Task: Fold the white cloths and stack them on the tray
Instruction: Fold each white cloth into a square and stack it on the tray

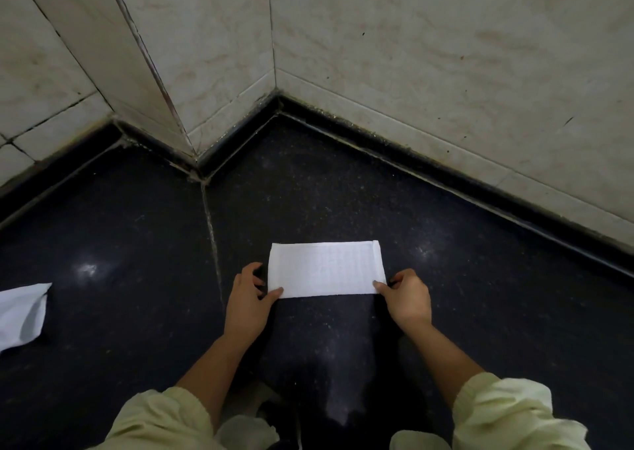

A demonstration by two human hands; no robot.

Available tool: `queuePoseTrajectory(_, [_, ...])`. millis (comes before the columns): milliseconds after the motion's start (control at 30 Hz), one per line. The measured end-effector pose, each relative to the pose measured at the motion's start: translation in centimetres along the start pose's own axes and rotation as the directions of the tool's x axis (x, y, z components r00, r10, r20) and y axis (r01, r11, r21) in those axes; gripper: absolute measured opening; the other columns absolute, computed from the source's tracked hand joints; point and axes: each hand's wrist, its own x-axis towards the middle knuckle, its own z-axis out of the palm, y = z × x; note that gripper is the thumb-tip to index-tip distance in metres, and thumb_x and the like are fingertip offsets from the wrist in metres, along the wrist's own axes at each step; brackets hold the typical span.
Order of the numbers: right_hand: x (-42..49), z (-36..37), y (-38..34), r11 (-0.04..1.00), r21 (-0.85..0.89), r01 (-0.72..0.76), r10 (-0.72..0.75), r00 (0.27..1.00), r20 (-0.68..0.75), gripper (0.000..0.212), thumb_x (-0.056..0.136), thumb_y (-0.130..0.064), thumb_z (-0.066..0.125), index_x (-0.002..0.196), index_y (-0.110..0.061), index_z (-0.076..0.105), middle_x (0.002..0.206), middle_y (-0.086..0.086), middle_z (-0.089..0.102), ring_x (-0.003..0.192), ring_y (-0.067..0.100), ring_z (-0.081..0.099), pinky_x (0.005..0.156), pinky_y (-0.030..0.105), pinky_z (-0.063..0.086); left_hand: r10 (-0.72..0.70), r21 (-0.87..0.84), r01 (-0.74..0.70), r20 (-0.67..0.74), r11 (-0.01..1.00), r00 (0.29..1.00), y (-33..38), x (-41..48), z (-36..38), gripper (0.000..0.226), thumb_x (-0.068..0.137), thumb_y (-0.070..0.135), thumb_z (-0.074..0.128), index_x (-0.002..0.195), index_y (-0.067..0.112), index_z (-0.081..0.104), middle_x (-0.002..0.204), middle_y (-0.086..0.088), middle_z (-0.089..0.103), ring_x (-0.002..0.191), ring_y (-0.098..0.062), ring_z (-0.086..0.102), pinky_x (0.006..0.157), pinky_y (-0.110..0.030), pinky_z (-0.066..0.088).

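White folded cloth (326, 268), rectangular, flat on dark speckled floor (137, 226), centre frame. Left hand (247, 298) pinches its lower left corner; right hand (406, 295) pinches its lower right. Second white cloth (22, 314), crumpled, at left edge.

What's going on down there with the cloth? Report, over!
Hands: left hand and right hand each pinch a near corner of the folded cloth. Loose white cloth lies far left. No tray in view, nothing blocking.
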Motion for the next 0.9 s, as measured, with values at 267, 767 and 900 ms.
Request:
queuePoseTrajectory(267, [0.3,0.2,-1.5,0.985,0.089,-0.145,0.139,0.988,0.070,0.014,0.085,-0.013,0.066,0.077,-0.005,0.058,0.074,0.006,0.052,0.070,0.021,0.053,0.064,0.030,0.042,-0.026,-0.001,0.026,0.004,1.000,1.000,0.1,0.4,0.0,0.067,0.080,0.023,0.077,0.137,0.017,0.043,0.105,-0.004,0.054,0.078,-0.007,0.052,0.065,-0.016,0.039])
queuePoseTrajectory(767, [1.1,-0.5,-3.0,0.875,0.424,-0.234,0.190,0.971,0.144,0.007,0.078,-0.011,0.069,0.078,-0.007,0.064,0.090,0.011,0.067,0.087,0.028,0.063,0.079,0.038,0.053,-0.007,0.221,-0.012,0.086,0.975,0.996,2.1,1.5,-0.9,0.040,0.077,0.017,0.078,0.107,0.018,0.053,0.117,-0.005,0.046,0.082,-0.010,0.052,0.074,-0.023,0.043])
queuePoseTrajectory(900, [0.8,-0.7,-3.6,0.889,0.425,-0.167,0.127,0.985,0.120,0.006,0.075,-0.006,0.070,0.076,-0.006,0.064,0.087,0.010,0.067,0.086,0.026,0.063,0.078,0.036,0.053,-0.001,0.202,-0.021,0.106,0.979,0.994,1.9,1.6,-0.9,0.045,0.078,0.016,0.077,0.117,0.016,0.057,0.122,-0.005,0.044,0.088,-0.013,0.055,0.081,-0.021,0.046])
